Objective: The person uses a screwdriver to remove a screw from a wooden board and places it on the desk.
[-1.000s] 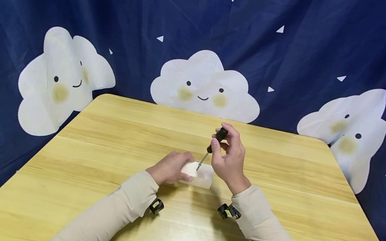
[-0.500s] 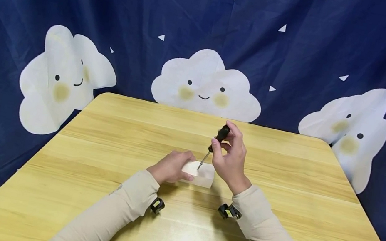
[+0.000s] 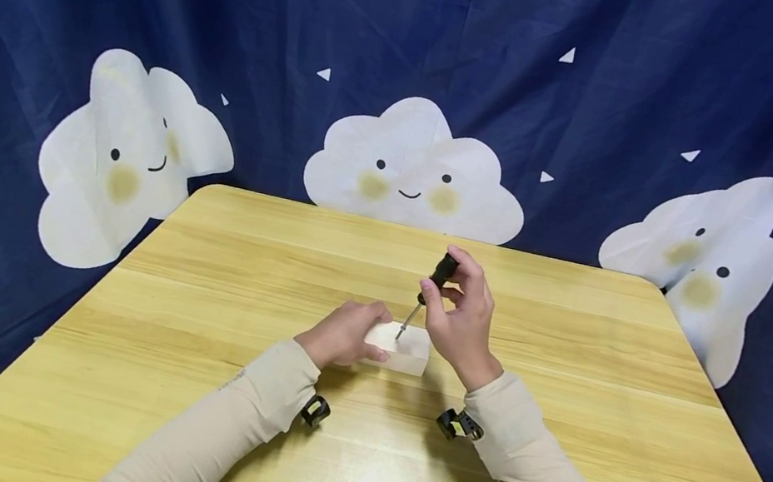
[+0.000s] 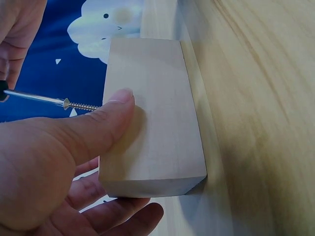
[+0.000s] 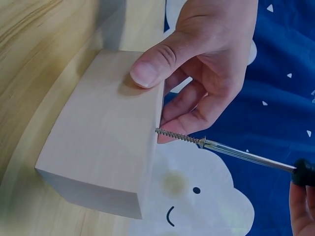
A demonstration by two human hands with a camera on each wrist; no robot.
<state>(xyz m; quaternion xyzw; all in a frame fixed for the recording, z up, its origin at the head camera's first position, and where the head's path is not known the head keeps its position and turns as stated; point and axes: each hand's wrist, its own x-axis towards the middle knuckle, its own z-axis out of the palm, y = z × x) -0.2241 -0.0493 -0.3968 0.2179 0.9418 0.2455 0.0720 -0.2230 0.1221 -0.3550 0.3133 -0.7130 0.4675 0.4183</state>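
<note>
A pale wooden block (image 3: 406, 356) lies on the table, its left end gripped by my left hand (image 3: 343, 334) with the thumb on the near side. My right hand (image 3: 462, 320) holds a screwdriver (image 3: 439, 276) by its black handle, tilted with the top leaning right. At the shaft's tip sits a screw (image 5: 179, 136), its head against the screwdriver and its point at the block's top face. Most of the thread shows in the right wrist view. In the left wrist view, the thumb partly hides where the screw (image 4: 81, 105) meets the block.
The wooden table (image 3: 218, 248) stretches around the hands. Behind it hangs a dark blue curtain (image 3: 280, 5) with white clouds and triangles. A black wrist mount (image 3: 316, 411) sits under the left sleeve, and another mount (image 3: 459, 424) under the right.
The screwdriver handle and right fingertips shift slightly right and up, then a little back down. The left hand and block hold their place; the whole view drifts slightly.
</note>
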